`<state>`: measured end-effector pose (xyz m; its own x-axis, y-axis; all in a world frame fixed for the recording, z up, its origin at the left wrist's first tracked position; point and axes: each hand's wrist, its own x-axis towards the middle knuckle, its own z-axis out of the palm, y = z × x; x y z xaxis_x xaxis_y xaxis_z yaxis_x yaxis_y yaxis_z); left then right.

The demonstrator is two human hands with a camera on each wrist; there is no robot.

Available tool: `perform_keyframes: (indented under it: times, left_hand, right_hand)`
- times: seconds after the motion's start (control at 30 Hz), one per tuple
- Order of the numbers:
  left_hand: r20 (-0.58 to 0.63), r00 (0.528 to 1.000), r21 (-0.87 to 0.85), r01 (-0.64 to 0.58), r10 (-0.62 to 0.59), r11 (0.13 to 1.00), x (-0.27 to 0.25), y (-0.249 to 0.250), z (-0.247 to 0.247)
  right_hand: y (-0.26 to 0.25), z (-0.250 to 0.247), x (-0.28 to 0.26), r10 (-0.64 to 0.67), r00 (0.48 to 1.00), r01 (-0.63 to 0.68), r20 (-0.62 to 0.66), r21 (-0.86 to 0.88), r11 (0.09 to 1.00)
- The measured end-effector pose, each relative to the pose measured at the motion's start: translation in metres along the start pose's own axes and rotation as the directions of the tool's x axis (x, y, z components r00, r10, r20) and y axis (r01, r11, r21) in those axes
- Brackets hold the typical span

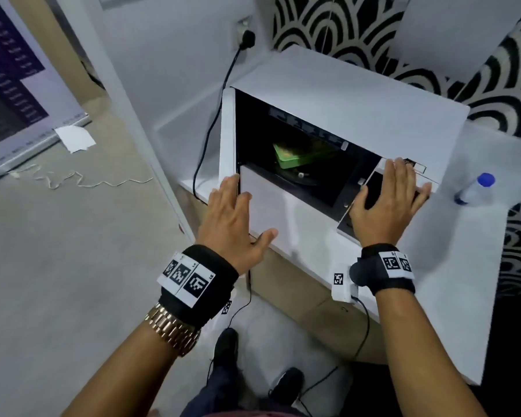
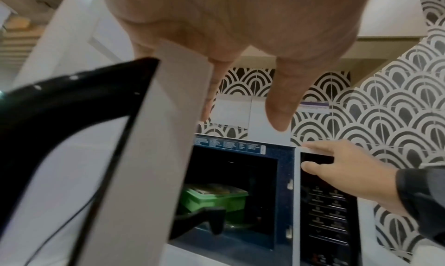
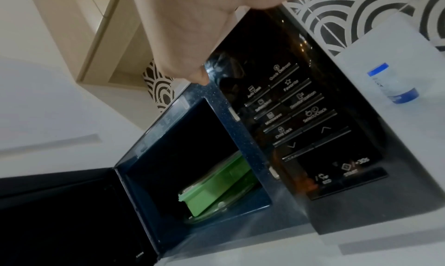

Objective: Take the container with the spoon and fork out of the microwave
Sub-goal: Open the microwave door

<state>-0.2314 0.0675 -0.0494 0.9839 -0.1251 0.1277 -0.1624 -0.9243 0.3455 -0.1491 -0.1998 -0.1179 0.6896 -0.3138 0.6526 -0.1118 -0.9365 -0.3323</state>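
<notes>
The white microwave (image 1: 352,94) stands on the counter with its door (image 1: 227,130) swung open to the left. Inside, a green lidded container (image 1: 298,155) sits on the glass turntable (image 3: 216,211); it also shows in both wrist views (image 2: 216,197) (image 3: 216,186). A spoon or fork cannot be made out. My left hand (image 1: 247,206) rests with straight fingers on the top edge of the door (image 2: 168,137). My right hand (image 1: 385,191) lies flat on the black control panel (image 3: 301,118), holding nothing.
A clear bottle with a blue cap (image 1: 475,188) stands on the white counter (image 1: 463,266) right of the microwave. A black power cord (image 1: 217,115) runs from a wall socket down the microwave's left side. Patterned tiles back the counter.
</notes>
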Motion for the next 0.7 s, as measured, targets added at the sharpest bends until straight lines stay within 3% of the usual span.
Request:
perform_keyframes:
  times: [0.2,0.33,0.53,0.7]
  left_hand:
    - [-0.048,0.991,0.088,0.131,-0.128,0.987,-0.006,-0.020,-0.006]
    - [-0.082,0.980,0.153,0.194,-0.184,0.969,0.000,-0.039,-0.002]
    - [-0.153,0.959,0.282,0.274,-0.238,0.920,0.011,-0.080,-0.002]
    - [-0.188,0.948,0.299,0.303,-0.255,0.905,0.026,-0.124,-0.012]
  right_hand:
    - [-0.010,-0.002,-0.004,0.002,1.000,-0.003,0.030,0.051,0.999]
    - [-0.048,0.007,-0.028,-0.164,0.982,0.140,0.090,0.227,0.964]
    - [-0.097,0.032,-0.068,-0.451,0.836,0.297,0.314,0.434,0.851]
    - [-0.105,0.058,-0.082,-0.502,0.731,0.282,0.463,0.465,0.839]
